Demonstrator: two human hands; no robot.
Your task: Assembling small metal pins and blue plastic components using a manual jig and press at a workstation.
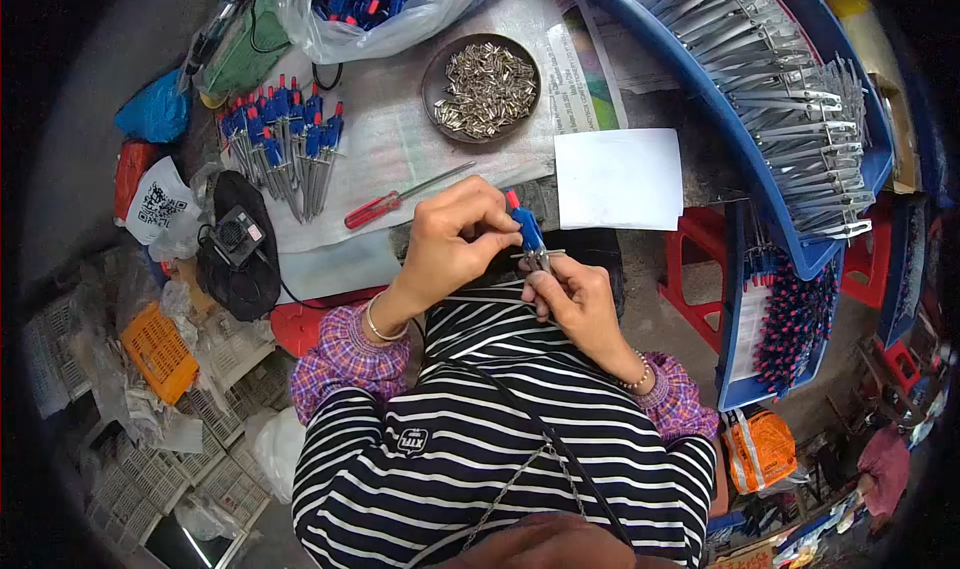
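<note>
My right hand (575,299) grips a slim metal tool with a blue plastic body and red tip (526,227), its fingers round the metal end. The tool stands upright above my lap, red tip pointing away from me. My left hand (455,237) is closed in a pinch right against the blue body; whatever its fingertips hold is too small to make out. Just beyond my left hand lies a screwdriver with a red handle (372,211). A round dark bowl (428,87) of small silver metal pins (486,89) stands farther off on the table.
Several similar blue-and-red tools (290,134) lie bunched at left. A clear plastic bag (300,19) holds blue parts at the back. White paper (618,179) lies right of my hands. A blue tray (690,79) of metal pieces fills the far right, above another tray (742,359) and a red stool (690,269).
</note>
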